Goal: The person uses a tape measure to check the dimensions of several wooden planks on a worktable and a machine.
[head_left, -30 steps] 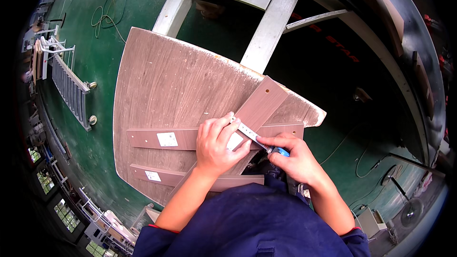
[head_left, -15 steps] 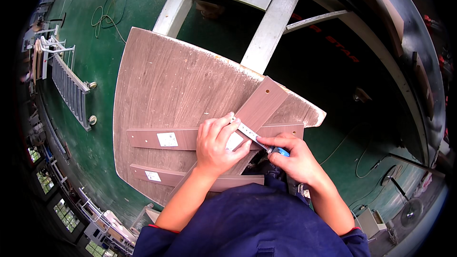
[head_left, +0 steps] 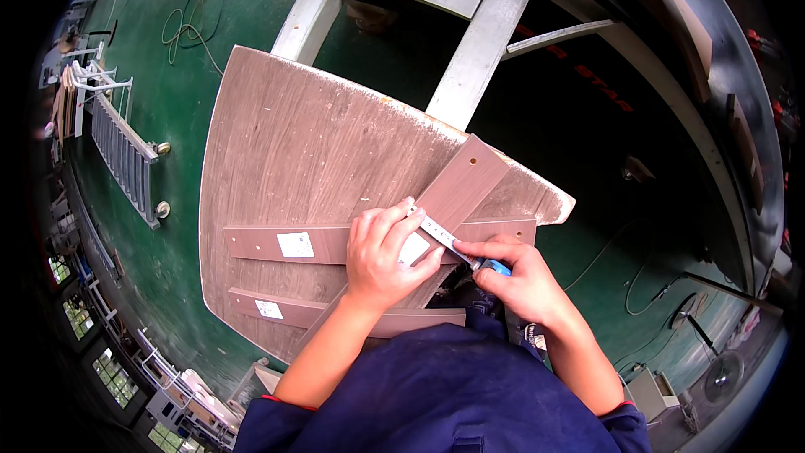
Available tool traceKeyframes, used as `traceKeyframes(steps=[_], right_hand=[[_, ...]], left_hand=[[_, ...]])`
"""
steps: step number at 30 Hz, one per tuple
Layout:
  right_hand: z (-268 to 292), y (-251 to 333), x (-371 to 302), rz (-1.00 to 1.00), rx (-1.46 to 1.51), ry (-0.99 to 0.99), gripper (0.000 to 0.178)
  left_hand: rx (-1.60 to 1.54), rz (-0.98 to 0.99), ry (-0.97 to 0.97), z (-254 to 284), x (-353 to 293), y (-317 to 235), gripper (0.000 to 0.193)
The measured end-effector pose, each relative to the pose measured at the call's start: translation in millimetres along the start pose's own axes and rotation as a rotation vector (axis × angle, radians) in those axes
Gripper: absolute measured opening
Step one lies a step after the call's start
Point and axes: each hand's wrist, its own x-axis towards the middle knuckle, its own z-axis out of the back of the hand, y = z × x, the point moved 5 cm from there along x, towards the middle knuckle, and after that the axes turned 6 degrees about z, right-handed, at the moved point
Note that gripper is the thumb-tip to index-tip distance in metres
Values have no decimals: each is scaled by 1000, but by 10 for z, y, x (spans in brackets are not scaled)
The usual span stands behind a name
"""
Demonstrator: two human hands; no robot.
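Across a brown wood-grain strip (head_left: 463,183) that lies slantwise, the pale blade of a tape measure (head_left: 439,233) is drawn out. My left hand (head_left: 379,256) closes its fingertips on the blade's far end, at the strip's left edge. My right hand (head_left: 524,283) grips the blue case, mostly covered by the fingers, with the index finger along the blade. Under the slanting strip lies a second strip (head_left: 251,243) with a white label; my left hand covers part of it. Nearer to me is a third labelled strip (head_left: 314,314). A wood-grain board (head_left: 285,143) with worn edges bears them all.
Beyond the board stands a pale frame (head_left: 482,50) with crossbars. A grey wheeled rack (head_left: 126,155) is on the green floor at the left, with a loose cable (head_left: 186,32) farther off. At the lower right is a round metal disc (head_left: 724,373).
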Motion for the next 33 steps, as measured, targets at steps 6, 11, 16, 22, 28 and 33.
traceKeyframes(steps=[6,11,16,22,28,33], right_hand=[[0,1,3,-13,-7,1,47],[-3,-51,8,39,-32,-24,47],[-3,-34,1,20,-39,-17,47],[-10,-2,13,-3,-8,-24,46],[-14,-86,25,48,39,-28,48],[-48,11,5,-33,111,-11,45]], left_hand=[[0,10,-1,-3,6,1,56],[5,16,8,4,8,-1,56],[-17,-1,-8,5,1,-2,68],[-8,-15,-12,7,0,-6,78],[27,25,7,10,-72,-25,86],[-46,157,-138,308,-357,-6,79]])
